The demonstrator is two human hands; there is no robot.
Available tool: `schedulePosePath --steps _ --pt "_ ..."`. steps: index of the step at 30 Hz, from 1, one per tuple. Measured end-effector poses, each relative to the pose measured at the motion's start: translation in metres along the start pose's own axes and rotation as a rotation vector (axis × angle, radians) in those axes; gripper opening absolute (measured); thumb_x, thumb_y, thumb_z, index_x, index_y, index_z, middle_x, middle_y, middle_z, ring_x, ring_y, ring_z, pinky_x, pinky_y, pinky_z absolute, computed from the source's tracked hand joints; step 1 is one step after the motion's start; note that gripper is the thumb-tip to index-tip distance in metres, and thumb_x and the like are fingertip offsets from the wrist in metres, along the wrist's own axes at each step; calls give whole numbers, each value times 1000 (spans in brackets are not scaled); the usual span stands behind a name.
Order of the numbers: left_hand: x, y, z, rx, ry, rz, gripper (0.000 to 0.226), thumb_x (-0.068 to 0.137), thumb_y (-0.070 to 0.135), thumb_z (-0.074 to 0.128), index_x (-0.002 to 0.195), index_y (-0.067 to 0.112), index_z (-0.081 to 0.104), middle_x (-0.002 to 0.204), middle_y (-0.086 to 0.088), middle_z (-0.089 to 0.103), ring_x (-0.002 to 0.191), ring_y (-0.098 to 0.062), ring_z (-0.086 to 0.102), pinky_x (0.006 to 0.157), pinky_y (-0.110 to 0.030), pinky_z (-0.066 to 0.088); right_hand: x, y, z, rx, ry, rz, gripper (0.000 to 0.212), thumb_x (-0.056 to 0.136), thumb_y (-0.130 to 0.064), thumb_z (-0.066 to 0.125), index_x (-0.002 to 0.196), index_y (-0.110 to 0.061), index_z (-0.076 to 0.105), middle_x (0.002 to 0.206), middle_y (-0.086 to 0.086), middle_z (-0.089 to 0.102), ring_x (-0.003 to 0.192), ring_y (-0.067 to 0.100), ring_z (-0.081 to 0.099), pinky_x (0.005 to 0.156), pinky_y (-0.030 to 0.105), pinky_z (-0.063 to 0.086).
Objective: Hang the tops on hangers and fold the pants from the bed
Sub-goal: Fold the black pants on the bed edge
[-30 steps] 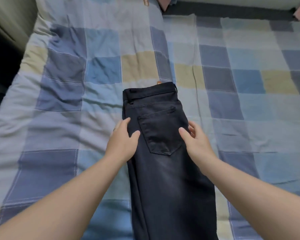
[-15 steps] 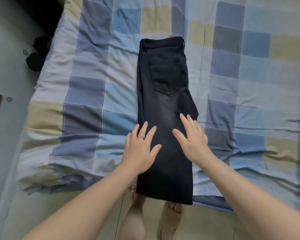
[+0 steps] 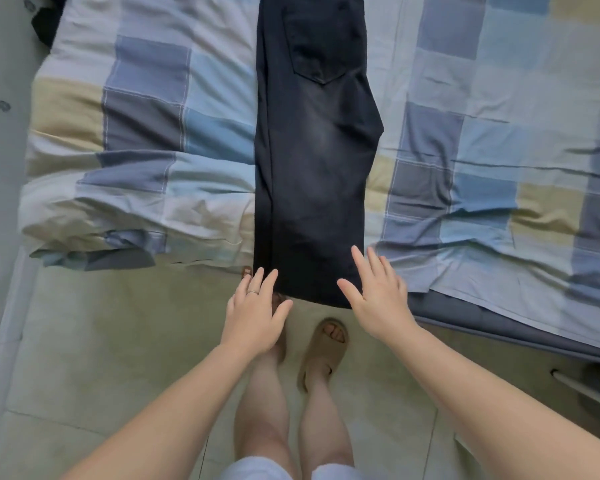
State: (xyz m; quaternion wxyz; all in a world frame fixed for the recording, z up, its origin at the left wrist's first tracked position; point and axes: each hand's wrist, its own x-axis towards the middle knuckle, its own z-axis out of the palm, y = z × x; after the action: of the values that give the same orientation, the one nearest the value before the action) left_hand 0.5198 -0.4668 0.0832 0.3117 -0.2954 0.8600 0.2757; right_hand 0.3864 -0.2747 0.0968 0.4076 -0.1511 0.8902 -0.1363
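both hands have slid down the pants since half a second ago, from mid-leg to the hem end, and the view has tipped down so the waistband is now cut off at the top edge. left hand (image 3: 253, 317) is open, fingers (image 3: 269, 278) straight and a little spread, holding nothing. its fingertips sit right at the lower left corner of the hem; cannot tell if they touch the cloth. ring (image 3: 252, 292) on one finger of that hand. right hand (image 3: 378, 299) is also open, fingers (image 3: 359, 261) straight and fanned wide, holding nothing. index finger and thumb lie over the right edge of the leg just above the hem, other fingers past the edge over the quilt; pressing or hovering, cannot tell.

pants (image 3: 312, 168) are dark, folded lengthwise leg on leg, lying flat on the bed (image 3: 499, 323). they run straight away from the fingertips of both hands, hem end between the two hands and hanging just over the bed edge. back pocket (image 3: 323, 46) faces up, far beyond the fingertips near the top of the view.

checked quilt (image 3: 146, 133) in blue, grey and cream lies under the pants, wrinkled, spreading out to the left of the left fingers and the right of the right fingers. its left edge is bunched up beyond the left fingertips.

below the palms: tiled floor (image 3: 101, 341), the person's bare legs, a tan sandal (image 3: 326, 344) just under the right thumb, light shorts (image 3: 257, 471) at the bottom edge. the other foot is mostly hidden by the left hand.
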Motion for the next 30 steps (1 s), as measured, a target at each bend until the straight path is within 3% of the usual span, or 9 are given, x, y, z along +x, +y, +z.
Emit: schedulePosePath --steps 6,12,17,20,23,25,27,30 --pt "28 -26 45 -167 -1 -85 72 101 47 48 160 25 14 167 4 17 153 -19 11 119 -48 22 16 41 64 99 -26 78 67 103 -55 36 161 -35 7 169 -1 5 154 21 4 119 50 15" --pt "77 -43 85 -384 79 -53 79 97 41 59 160 23 15 163 3 29 150 -20 21 121 -48 25 55 63 121 330 26 99 71 103 -46 47 161 -31 10 166 -2 15 150 26 16 119 47 22" --pt "102 -43 107 -469 211 -61 63 93 37 67 146 17 40 144 -3 50 135 -26 42 111 -48 40 83 70 141 407 230 162 79 95 -34 63 159 -26 17 145 6 34 135 26 34 111 42 35" --pt "109 -39 108 -536 169 -64 34 95 41 62 116 15 56 114 1 66 110 -24 59 96 -48 50 94 73 138 490 274 197 66 88 -31 70 143 -26 35 126 0 47 114 16 51 96 36 45" --pt "108 -41 103 -615 163 -68 32 102 40 51 111 10 59 110 -3 67 106 -26 62 94 -44 51 99 77 134 579 232 249 46 87 -34 74 121 -25 45 101 -11 58 94 8 57 72 23 42" --pt "101 -47 99 -602 188 -17 31 105 35 45 110 6 56 108 -5 66 105 -26 60 89 -38 47 99 78 133 605 181 289 39 86 -36 75 112 -18 54 95 -6 59 91 10 58 69 21 42" --pt "93 -56 94 -583 242 34 31 106 30 44 97 1 49 94 -12 61 91 -29 56 75 -36 40 96 76 135 640 116 310 39 85 -34 75 108 -5 63 91 7 63 87 14 58 72 29 45" --pt "85 -70 83 -534 324 54 31 105 28 44 88 3 37 80 -18 53 76 -35 47 63 -40 31 85 67 143 679 36 294 29 85 -29 75 95 -3 68 81 0 64 79 14 60 67 28 45"
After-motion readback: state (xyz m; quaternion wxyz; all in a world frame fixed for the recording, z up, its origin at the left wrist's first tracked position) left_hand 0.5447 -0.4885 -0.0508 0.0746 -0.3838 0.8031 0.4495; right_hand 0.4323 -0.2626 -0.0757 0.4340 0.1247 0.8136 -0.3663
